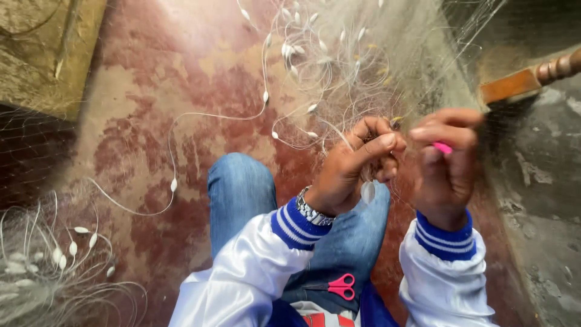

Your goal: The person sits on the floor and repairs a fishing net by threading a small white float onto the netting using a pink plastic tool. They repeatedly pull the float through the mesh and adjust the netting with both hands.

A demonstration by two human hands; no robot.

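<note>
Now, left hand (351, 166) pinching fishing net (339, 85) above the knee (239, 181), right hand (448, 160) gripping a pink tool (442, 148), pink scissors (340, 286) below the knee, floats (72, 248) left.

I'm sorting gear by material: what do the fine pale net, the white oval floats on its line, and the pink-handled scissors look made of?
Fine pale net: probably nylon monofilament, translucent and glossy. White oval floats: likely smooth plastic or foam; hard to tell. Pink-handled scissors: glossy plastic handles, blades hidden. Left hand and right hand pinch the net.
</note>
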